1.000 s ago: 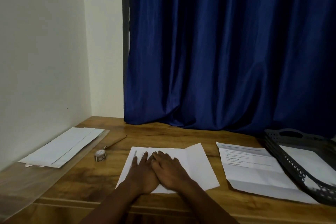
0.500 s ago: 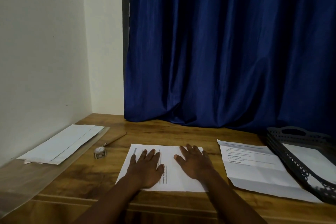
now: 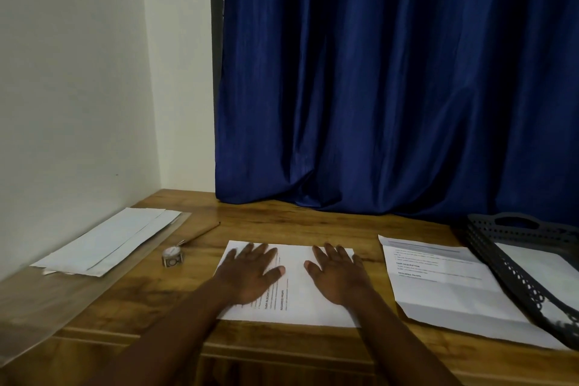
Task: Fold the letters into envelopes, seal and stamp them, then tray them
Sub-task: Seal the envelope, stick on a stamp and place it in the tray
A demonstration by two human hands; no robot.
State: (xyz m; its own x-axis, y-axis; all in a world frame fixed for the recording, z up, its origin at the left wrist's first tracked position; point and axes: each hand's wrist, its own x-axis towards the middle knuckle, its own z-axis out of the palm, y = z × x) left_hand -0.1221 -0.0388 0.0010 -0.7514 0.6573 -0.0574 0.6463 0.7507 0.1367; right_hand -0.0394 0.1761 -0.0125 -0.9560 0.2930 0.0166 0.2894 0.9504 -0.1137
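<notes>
A white printed letter (image 3: pixel 294 301) lies folded on the wooden table in front of me. My left hand (image 3: pixel 250 273) rests flat on its left part, fingers spread. My right hand (image 3: pixel 336 276) lies flat on its right part, palm down, fingers apart. Neither hand holds anything. A second letter (image 3: pixel 438 285) with crease lines lies unfolded to the right. White envelopes (image 3: pixel 106 241) are stacked at the left by the wall. A dark perforated tray (image 3: pixel 517 263) stands at the right edge with a white sheet (image 3: pixel 539 266) inside it.
A small round pot (image 3: pixel 172 256) and a thin brush (image 3: pixel 200 233) lie between the envelopes and the letter. A clear plastic sheet (image 3: pixel 47 307) lies under the envelopes. A blue curtain (image 3: pixel 391 88) hangs behind the table, and a white wall is on the left.
The letter's right flap has been folded over onto the sheet. My hands, first together at the middle, have spread apart to the left and right parts of the letter.
</notes>
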